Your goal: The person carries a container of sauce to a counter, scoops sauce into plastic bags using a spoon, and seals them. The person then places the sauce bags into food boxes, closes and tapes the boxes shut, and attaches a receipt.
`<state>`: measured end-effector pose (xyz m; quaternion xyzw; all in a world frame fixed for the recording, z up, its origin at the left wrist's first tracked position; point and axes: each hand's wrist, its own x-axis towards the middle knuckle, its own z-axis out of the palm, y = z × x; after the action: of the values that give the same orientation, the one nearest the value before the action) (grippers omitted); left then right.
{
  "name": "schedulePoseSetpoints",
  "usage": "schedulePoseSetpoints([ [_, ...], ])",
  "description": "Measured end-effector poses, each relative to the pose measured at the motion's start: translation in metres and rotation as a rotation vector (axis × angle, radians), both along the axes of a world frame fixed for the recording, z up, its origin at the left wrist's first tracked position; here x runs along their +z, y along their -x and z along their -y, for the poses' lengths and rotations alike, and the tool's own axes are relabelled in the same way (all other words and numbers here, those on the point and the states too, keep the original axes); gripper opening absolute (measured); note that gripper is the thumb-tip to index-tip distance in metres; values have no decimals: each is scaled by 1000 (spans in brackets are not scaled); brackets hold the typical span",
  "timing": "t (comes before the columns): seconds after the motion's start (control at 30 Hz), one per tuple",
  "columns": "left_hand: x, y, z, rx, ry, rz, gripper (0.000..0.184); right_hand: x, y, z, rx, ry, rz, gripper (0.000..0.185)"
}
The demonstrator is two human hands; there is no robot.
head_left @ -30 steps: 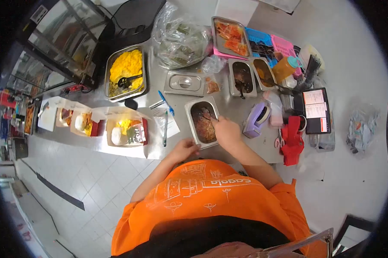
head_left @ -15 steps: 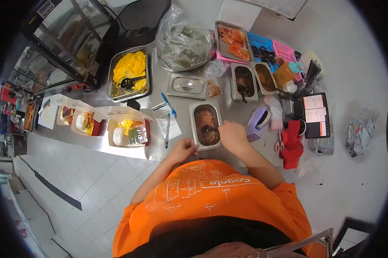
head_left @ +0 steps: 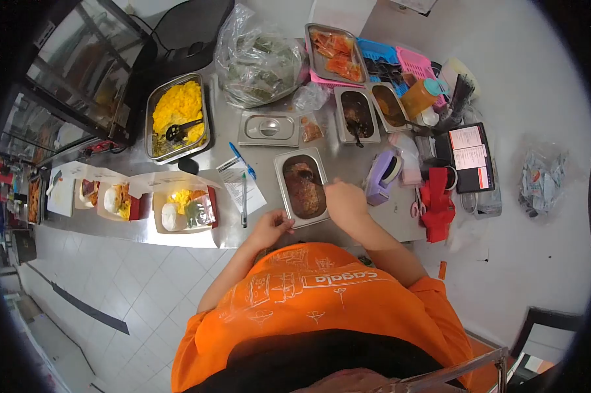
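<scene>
A steel pan (head_left: 284, 190) with reddish-brown food (head_left: 305, 195) stands at the counter's front edge. My left hand (head_left: 273, 229) pinches the pan's near left corner between thumb and fingers. At the pan's right rim, my right hand (head_left: 345, 203) is closed round a dark utensil whose handle is mostly hidden; its far end is in the food. Left of the pan lie a printed paper (head_left: 251, 200), a black-and-green pen (head_left: 244, 208) and a blue pen (head_left: 243, 161). Beyond it is a steel lid (head_left: 268, 128) beside a small bag of food (head_left: 311, 129).
Boxes of food (head_left: 185, 229) line the left of the counter (head_left: 348, 157). A tray with yellow food (head_left: 208, 124) and a plastic bag of greens (head_left: 259, 72) stand behind. On the right are sauce pans (head_left: 376, 136), a purple tape dispenser (head_left: 379, 180) and scissors (head_left: 417, 208).
The view has shifted, moving the counter items leftward. My right hand has worked the utensil about in the food, and its dark round end has moved away from the pan's near half.
</scene>
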<state>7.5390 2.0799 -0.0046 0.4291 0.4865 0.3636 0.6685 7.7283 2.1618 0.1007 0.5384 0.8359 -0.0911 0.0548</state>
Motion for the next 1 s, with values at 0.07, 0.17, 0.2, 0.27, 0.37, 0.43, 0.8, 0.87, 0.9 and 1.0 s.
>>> schedulePoseSetpoints([
  [0.07, 0, -1, -1, -8, -33, -32, 16, -2, 5, -2, -29, -96, -60, 16],
  [0.17, 0, 0, 0, -22, -43, -65, 18, -13, 6, -2, -14, -91, -43, 16],
  [0.2, 2, 0, -1, -24, -41, -72, 18, -14, 4, 1, -7, -37, -15, 17],
  [0.27, 6, 1, -2, -27, -34, -68, 18, -8, -1, 5, 28, 78, 40, 18],
  [0.37, 0, 0, 1, 1, -10, -23, 16, 20, -16, 10, 93, 201, 68, 26],
  [0.43, -7, -1, 2, 14, -6, 5, 16, 24, -24, 13, 113, 202, 21, 28],
  [0.8, -11, 0, 4, 13, -47, -29, 16, -12, 9, -2, -23, 2, 14, 27],
  [0.87, -12, -1, 5, 23, -43, -26, 17, -11, 8, 1, -5, 46, 76, 27],
  [0.9, -13, -1, 5, 30, -42, -26, 18, -6, 4, 6, 9, 88, 110, 27],
  [1.0, -14, 0, 5, 39, -58, -14, 18, 27, -10, 24, 72, 92, 58, 21],
])
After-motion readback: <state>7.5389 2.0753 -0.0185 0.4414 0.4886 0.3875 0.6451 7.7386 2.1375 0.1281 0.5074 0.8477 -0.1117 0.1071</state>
